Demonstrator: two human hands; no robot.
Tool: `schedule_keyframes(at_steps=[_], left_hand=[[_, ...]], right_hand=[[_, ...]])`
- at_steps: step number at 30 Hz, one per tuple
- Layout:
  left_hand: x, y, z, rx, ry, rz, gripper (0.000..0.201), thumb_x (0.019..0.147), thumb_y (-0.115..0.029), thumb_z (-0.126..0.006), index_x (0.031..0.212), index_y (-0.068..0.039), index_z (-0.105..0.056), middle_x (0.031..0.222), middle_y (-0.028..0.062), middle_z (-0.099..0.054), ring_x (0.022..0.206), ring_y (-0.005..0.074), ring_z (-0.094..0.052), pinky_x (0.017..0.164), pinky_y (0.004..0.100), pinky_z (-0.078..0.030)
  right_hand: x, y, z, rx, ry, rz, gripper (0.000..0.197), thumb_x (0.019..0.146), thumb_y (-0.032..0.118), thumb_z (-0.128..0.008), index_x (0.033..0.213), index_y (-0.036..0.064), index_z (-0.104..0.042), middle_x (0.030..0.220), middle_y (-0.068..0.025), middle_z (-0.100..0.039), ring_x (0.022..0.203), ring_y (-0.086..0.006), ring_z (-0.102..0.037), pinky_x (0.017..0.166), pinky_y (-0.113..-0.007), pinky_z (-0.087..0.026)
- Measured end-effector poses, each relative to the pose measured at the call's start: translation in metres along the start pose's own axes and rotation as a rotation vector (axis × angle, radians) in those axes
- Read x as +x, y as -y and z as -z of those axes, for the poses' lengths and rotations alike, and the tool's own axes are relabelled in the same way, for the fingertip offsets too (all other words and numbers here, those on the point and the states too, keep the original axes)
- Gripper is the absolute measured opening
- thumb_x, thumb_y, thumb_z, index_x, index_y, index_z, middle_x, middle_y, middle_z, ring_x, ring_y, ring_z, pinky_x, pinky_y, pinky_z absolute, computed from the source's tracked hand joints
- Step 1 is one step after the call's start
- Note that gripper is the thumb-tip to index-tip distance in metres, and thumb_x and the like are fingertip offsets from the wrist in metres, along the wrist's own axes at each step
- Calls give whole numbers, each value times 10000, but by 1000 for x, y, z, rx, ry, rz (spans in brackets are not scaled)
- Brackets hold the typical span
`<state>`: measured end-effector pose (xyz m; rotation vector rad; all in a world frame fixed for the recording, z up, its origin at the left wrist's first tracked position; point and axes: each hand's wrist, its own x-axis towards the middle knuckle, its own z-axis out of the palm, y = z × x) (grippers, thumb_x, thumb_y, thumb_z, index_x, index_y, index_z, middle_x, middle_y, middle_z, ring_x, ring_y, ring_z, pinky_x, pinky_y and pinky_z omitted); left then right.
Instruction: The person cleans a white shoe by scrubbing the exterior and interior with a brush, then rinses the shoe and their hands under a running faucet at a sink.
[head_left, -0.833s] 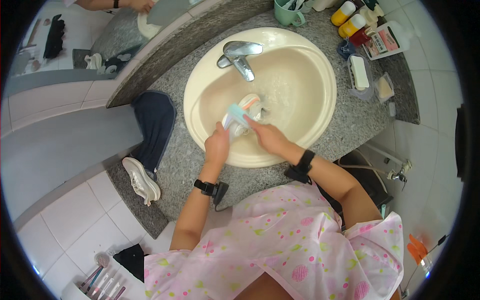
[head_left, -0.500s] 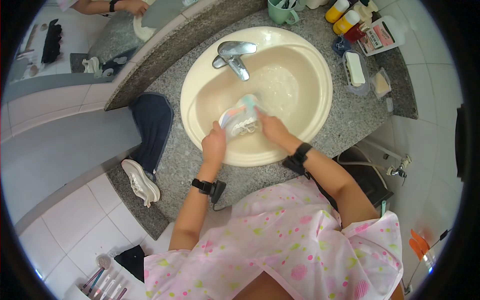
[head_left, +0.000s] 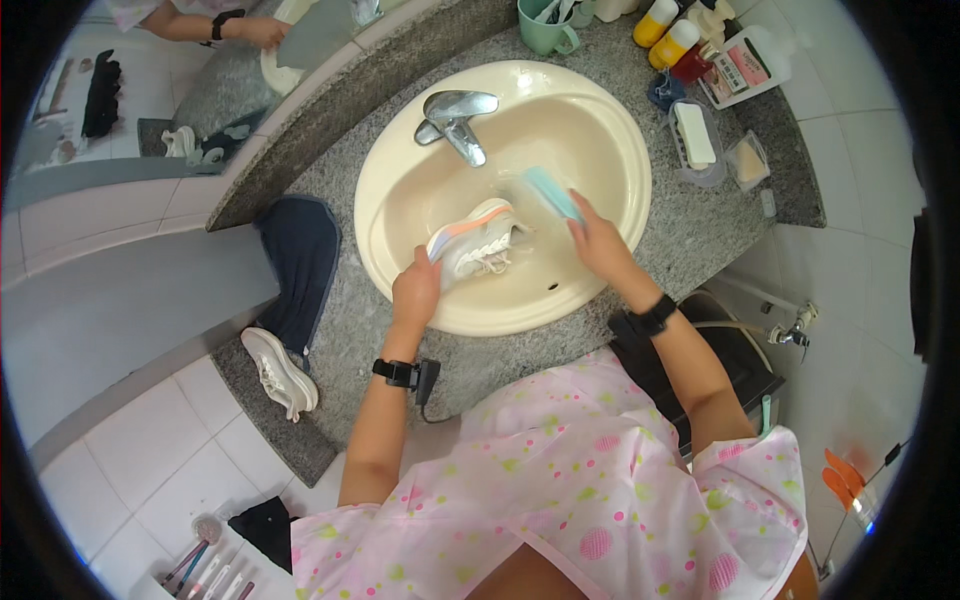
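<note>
Over the cream sink basin (head_left: 400, 290), my left hand (head_left: 416, 290) is closed around one end of a white sneaker (head_left: 480, 243) with an orange and lilac sole edge. The shoe lies tilted, its laces facing me. To its right, my right hand (head_left: 600, 238) grips a light blue-green brush (head_left: 552, 192), blurred by motion and apart from the shoe. Its bristles cannot be made out. A chrome faucet (head_left: 458, 124) stands at the basin's back left. The mate, another white sneaker (head_left: 279, 374), rests on the counter's left end.
Dark blue cloth (head_left: 298, 265) lies left of the sink. On the right are a soap bar (head_left: 694, 135) in a clear dish, a white jug (head_left: 748, 68) and yellow bottles (head_left: 673, 45). A green mug (head_left: 545, 30) stands behind the basin, on the granite counter (head_left: 345, 340).
My right hand has drawn the brush off the shoe, moving to the right. The left hand still holds the sneaker, which shows more fully now. The whole view has shifted slightly.
</note>
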<state>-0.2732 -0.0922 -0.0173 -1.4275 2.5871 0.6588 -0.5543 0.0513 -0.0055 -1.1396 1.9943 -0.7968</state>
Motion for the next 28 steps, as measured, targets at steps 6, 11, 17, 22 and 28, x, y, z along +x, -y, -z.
schedule_keyframes(at_steps=[6, 11, 17, 22, 28], left_hand=[[-7, 13, 2, -191, 68, -48, 326, 869, -231, -597, 1029, 20, -467, 780, 274, -633, 735, 445, -624, 640, 509, -497], [-9, 12, -9, -284, 21, -15, 331, 881, -248, -582, 1043, 28, -494, 826, 287, -629, 785, 456, -617, 675, 491, -489], [-22, 50, -32, -436, -143, -15, 325, 908, -237, -557, 1091, 28, -514, 750, 179, -622, 601, 288, -613, 538, 383, -472], [-33, 57, -26, -661, -235, -18, 304, 930, -252, -540, 1077, 14, -532, 707, 72, -604, 475, 137, -549, 400, 266, -407], [-53, 49, 20, -1141, 277, 315, 424, 956, -336, -514, 1218, -2, -516, 727, 70, -616, 459, 97, -526, 394, 232, -410]], right_hand=[[-64, -37, 55, 5, -294, -295, 423, 962, 215, -474, 1334, 27, -399, 999, -282, -627, 923, -421, -622, 809, -431, -484], [-99, -97, 68, -33, -433, -301, 449, 936, 178, -523, 1333, 5, -403, 1092, -275, -580, 955, -409, -591, 814, -452, -465], [-77, -17, 78, -466, -521, -29, 586, 868, 145, -615, 1381, 8, -368, 1196, -265, -517, 1077, -400, -535, 903, -446, -436], [-31, 22, 28, -12, -130, -10, 698, 891, 281, -611, 1414, -51, -289, 1248, -304, -499, 1156, -380, -520, 980, -404, -412], [25, 50, -25, 336, 208, -257, 898, 860, 504, -604, 1459, -34, -205, 1343, -302, -441, 1201, -411, -493, 1001, -389, -398]])
